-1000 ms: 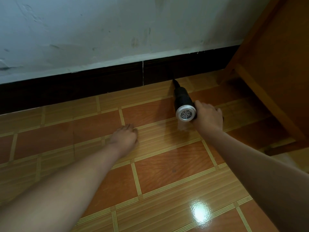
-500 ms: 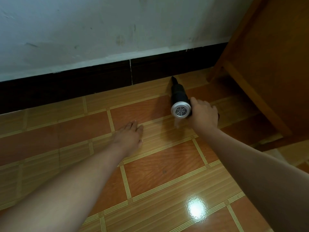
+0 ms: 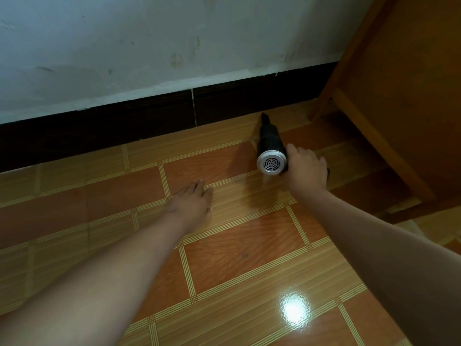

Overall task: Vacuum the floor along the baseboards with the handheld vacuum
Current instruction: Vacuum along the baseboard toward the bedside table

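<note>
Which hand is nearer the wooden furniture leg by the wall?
Right. The right hand grips the handheld vacuum just left of the wooden furniture leg; the left hand lies flat on the floor, farther left.

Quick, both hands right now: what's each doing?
Left hand: open, flat on the floor, holding nothing.
Right hand: closed around the handheld vacuum.

I note glossy wood-grain floor tiles point(image 3: 239, 245), a matt black plastic vacuum body point(image 3: 269, 138) with silvery metallic-look vent cap point(image 3: 271, 163), scuffed matt painted wall point(image 3: 149, 46), and smooth wooden furniture point(image 3: 404, 96).
</note>
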Demonstrator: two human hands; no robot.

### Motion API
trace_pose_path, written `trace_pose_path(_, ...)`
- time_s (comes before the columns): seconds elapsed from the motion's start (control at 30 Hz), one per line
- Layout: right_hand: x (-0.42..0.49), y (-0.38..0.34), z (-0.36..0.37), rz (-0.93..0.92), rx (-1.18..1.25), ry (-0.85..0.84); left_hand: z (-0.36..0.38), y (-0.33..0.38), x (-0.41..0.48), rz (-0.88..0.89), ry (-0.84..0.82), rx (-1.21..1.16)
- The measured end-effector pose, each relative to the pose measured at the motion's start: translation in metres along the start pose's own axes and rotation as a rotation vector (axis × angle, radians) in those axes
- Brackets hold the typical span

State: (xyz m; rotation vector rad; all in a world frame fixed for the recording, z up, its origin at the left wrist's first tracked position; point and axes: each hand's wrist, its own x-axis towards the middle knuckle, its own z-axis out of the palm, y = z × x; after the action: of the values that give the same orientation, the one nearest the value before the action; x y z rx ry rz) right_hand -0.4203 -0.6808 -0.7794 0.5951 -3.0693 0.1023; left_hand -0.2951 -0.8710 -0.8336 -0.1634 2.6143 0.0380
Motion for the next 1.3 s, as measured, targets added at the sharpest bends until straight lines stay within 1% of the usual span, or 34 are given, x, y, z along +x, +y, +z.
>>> trace_pose_path(0.3, -0.006, -0.012, -0.006, -0.110, 0.055, -0.033, 0.004, -0.012, -0.009, 0.016, 0.012, -0.026)
trace_pose_path(0.53, -0.012, -0.012, -0.012, -0.090, 0.120, -0.089, 0.006, -0.015, -0.012, 0.021, 0.009, -0.045)
trace_pose_path(0.7, -0.013, -0.005, -0.013, -0.093, 0.139, -0.089, 0.001, -0.011, -0.009, 0.009, 0.005, -0.025)
trace_pose_path(0.83, -0.014, 0.003, -0.014, -0.068, 0.221, -0.101, -0.001, -0.007, -0.007, 0.000, -0.007, -0.031)
trace_pose_path(1.0, -0.015, 0.011, -0.012, -0.035, 0.360, -0.104, -0.006, -0.003, -0.005, -0.012, -0.014, -0.021)
trace_pose_path(1.07, -0.014, 0.014, -0.010, 0.010, 0.460, -0.125, -0.008, -0.002, -0.003, -0.011, -0.017, -0.009)
trace_pose_path(1.17, -0.012, 0.017, -0.006, 0.145, 0.747, -0.165, -0.010, -0.004, 0.001, -0.009, -0.028, 0.003)
trace_pose_path(1.3, -0.010, 0.018, -0.005, 0.297, 1.071, -0.151, -0.012, -0.005, 0.006, -0.022, -0.043, -0.022)
